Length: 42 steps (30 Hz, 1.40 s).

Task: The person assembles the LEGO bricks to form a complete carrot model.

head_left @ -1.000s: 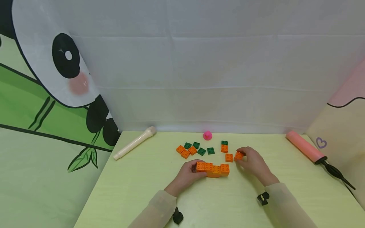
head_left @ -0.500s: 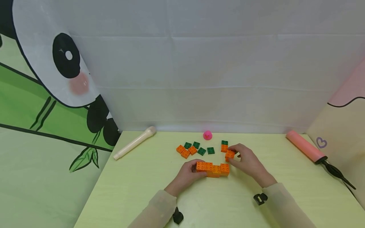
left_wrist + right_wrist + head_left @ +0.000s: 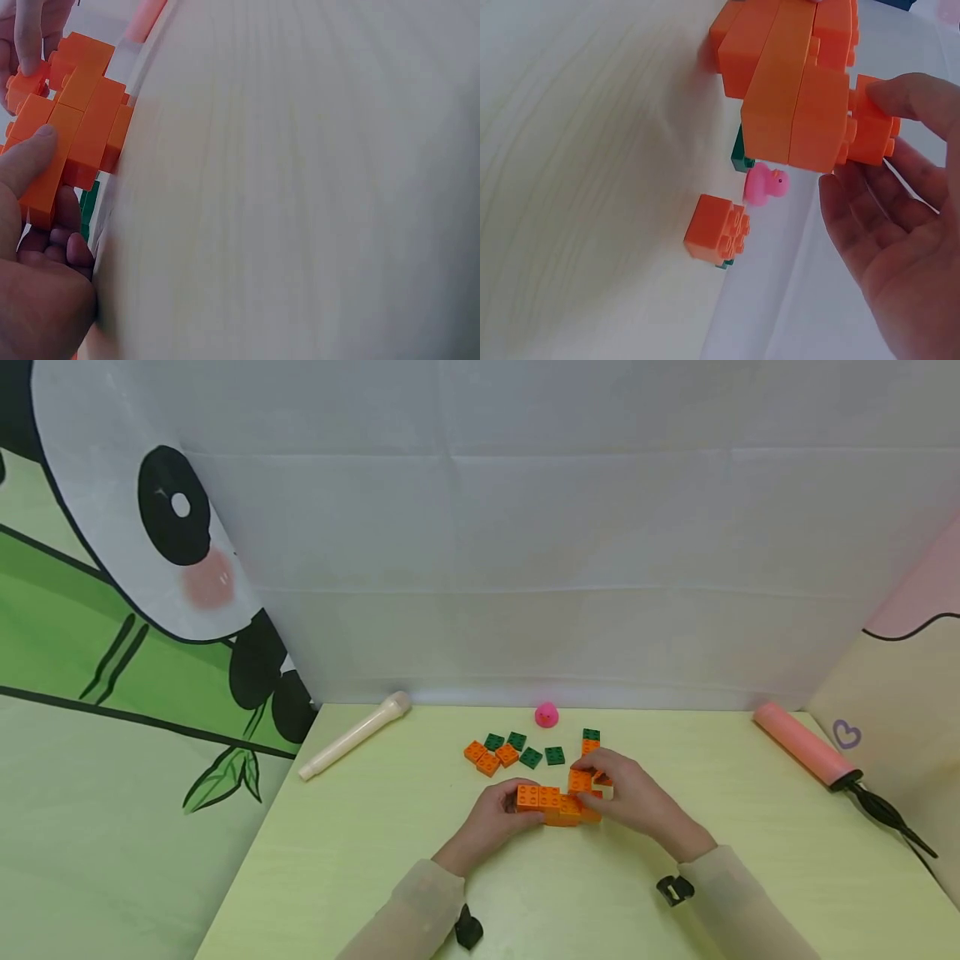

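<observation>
My left hand (image 3: 487,818) grips the left end of a built row of orange toy building bricks (image 3: 550,806), its thumb along the near side in the left wrist view. Between the thumb and fingers of my right hand (image 3: 637,797) is one orange brick (image 3: 579,782), pinched over the right part of the row. The right wrist view shows this pinched brick (image 3: 874,131) right at the studs of the row's end brick (image 3: 821,120). Behind the right fingers a loose orange brick (image 3: 604,779) is partly hidden.
Several loose orange bricks (image 3: 487,765) and green bricks (image 3: 554,756) lie behind the row. An orange brick (image 3: 591,746) and a green brick (image 3: 591,734) sit together near a pink rubber duck (image 3: 547,715). A cream stick (image 3: 356,737) lies left, a pink hand pump (image 3: 806,743) right.
My right hand has moved left with the pinched orange brick, from beside a loose brick to over the right part of the row. The left hand and row have stayed put.
</observation>
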Each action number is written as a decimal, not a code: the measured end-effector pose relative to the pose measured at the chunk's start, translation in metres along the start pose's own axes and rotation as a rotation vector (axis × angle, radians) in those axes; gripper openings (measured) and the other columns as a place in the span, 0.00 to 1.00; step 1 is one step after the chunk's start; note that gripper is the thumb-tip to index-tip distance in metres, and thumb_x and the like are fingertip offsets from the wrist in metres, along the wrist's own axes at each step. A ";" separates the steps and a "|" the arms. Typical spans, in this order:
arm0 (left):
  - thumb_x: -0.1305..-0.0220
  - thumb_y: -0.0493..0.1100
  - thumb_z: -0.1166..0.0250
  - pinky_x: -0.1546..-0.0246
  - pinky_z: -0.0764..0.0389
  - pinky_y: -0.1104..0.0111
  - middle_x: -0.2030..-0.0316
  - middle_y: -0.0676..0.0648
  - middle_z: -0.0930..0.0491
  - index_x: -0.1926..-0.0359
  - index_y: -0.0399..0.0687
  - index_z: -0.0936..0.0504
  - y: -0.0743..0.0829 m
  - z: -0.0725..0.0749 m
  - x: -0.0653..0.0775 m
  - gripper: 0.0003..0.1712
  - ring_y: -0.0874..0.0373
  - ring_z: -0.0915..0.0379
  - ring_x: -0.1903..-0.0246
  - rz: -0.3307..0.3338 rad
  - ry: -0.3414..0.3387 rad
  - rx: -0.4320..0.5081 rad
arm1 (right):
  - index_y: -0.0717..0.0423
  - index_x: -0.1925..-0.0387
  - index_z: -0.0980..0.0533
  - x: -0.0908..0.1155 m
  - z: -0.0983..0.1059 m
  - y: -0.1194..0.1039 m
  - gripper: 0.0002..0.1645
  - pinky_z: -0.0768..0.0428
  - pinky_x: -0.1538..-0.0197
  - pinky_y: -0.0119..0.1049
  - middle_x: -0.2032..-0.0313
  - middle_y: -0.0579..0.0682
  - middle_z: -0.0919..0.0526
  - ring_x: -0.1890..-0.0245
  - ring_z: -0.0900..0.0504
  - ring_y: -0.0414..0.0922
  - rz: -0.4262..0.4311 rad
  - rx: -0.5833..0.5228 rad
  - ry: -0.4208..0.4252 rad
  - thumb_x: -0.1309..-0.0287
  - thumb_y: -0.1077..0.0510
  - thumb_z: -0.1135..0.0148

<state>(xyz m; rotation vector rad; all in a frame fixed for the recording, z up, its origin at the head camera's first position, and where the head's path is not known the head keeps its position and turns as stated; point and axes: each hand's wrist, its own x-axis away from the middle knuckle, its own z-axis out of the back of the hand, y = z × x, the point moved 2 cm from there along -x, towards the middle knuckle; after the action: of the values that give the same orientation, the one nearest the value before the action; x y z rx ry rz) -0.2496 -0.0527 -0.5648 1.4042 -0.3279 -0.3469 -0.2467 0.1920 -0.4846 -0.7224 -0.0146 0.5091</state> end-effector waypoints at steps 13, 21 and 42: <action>0.35 0.40 0.25 0.49 0.18 0.69 0.50 0.54 0.15 0.44 0.54 0.15 -0.001 -0.001 -0.001 0.20 0.56 0.21 0.52 0.006 0.007 -0.012 | 0.56 0.45 0.19 0.002 -0.008 -0.005 0.20 0.15 0.50 0.44 0.53 0.43 0.18 0.56 0.20 0.44 0.064 0.034 -0.022 0.38 0.59 0.25; 0.34 0.40 0.25 0.49 0.19 0.69 0.51 0.54 0.16 0.43 0.54 0.16 -0.001 0.000 -0.001 0.19 0.56 0.21 0.52 0.008 0.016 -0.032 | 0.56 0.45 0.19 0.003 -0.009 -0.006 0.20 0.16 0.50 0.40 0.52 0.45 0.17 0.56 0.20 0.43 0.076 0.040 -0.029 0.38 0.59 0.25; 0.35 0.38 0.25 0.48 0.18 0.68 0.50 0.53 0.16 0.43 0.51 0.16 -0.004 0.000 -0.003 0.20 0.56 0.20 0.52 -0.001 0.013 -0.017 | 0.55 0.50 0.18 0.002 -0.018 -0.002 0.19 0.18 0.53 0.37 0.57 0.40 0.19 0.60 0.23 0.40 0.072 0.046 -0.065 0.42 0.65 0.25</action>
<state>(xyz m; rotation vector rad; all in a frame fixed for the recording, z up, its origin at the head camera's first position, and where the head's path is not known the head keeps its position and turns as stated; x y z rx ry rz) -0.2528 -0.0516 -0.5686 1.3895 -0.3129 -0.3406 -0.2405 0.1808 -0.4969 -0.6631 -0.0378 0.5998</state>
